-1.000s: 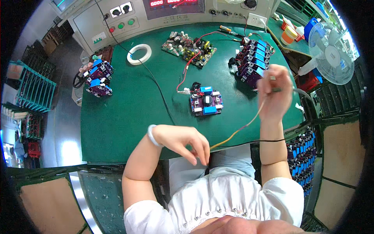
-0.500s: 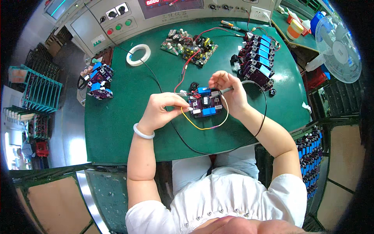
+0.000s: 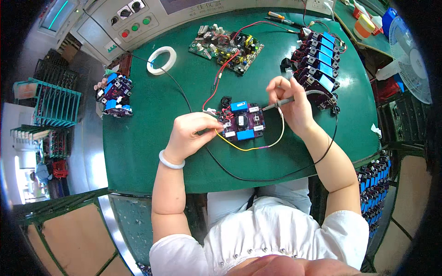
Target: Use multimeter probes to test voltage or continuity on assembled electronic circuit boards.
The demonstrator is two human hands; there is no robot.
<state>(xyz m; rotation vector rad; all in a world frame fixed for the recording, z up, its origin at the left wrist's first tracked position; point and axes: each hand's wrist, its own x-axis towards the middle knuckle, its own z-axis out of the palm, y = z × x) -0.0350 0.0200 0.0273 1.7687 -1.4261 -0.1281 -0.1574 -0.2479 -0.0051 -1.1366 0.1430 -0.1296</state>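
Note:
A purple circuit board (image 3: pixel 252 124) with blue blocks and a round black part lies on the green table in front of me. My left hand (image 3: pixel 195 133) pinches the end of a yellow-and-white lead (image 3: pixel 239 148) at the board's left edge; the fingers hide the very tip. In my right hand (image 3: pixel 294 103), a grey test probe (image 3: pixel 284 102) is gripped like a pen. Its point reaches the board's upper right corner; I cannot tell whether it touches. The lead loops from the probe to my left fingers. A black cable (image 3: pixel 258 179) curves below the board.
Behind lies a larger populated circuit board (image 3: pixel 225 48), joined by a red wire (image 3: pixel 212 94). A row of blue-topped modules (image 3: pixel 320 62) stands right, more boards (image 3: pixel 116 94) left. A white ring (image 3: pixel 162 60), screwdrivers (image 3: pixel 283 19) and a fan (image 3: pixel 410 62) are around.
My right hand has moved right with the probe, from over the board to its right side. The left hand keeps its place at the board's left edge. The view has shifted slightly.

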